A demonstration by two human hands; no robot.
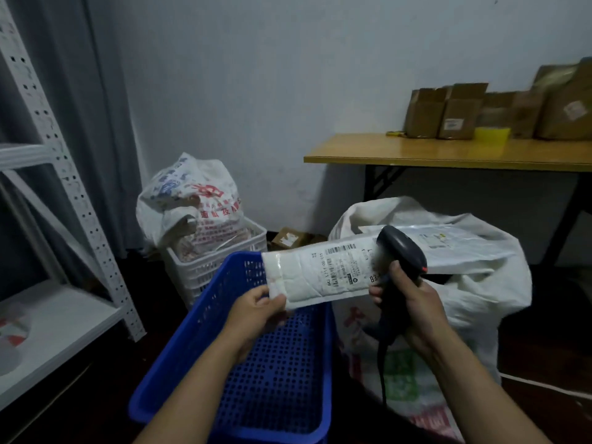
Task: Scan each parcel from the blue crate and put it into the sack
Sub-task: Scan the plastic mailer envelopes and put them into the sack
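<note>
1. Parcel (320,272), pinched at one corner by the left hand (258,310) above the blue crate (179,357), could slip back in.
2. Right hand (413,299) grips the scanner (402,249) tight against the label; a misread seems likely.

**What I can read**

The label (344,267) on the parcel (307,283) in my left hand (256,312), mid-frame, carries barcodes and a sideways number, roughly 642 1711 00 015. Bigger digits, 83, are cut off at the scanner (402,251) in my right hand (415,302). Red characters on the bag (198,203), centre left, and the sack's (474,302) prints, lower right, blur.
</note>
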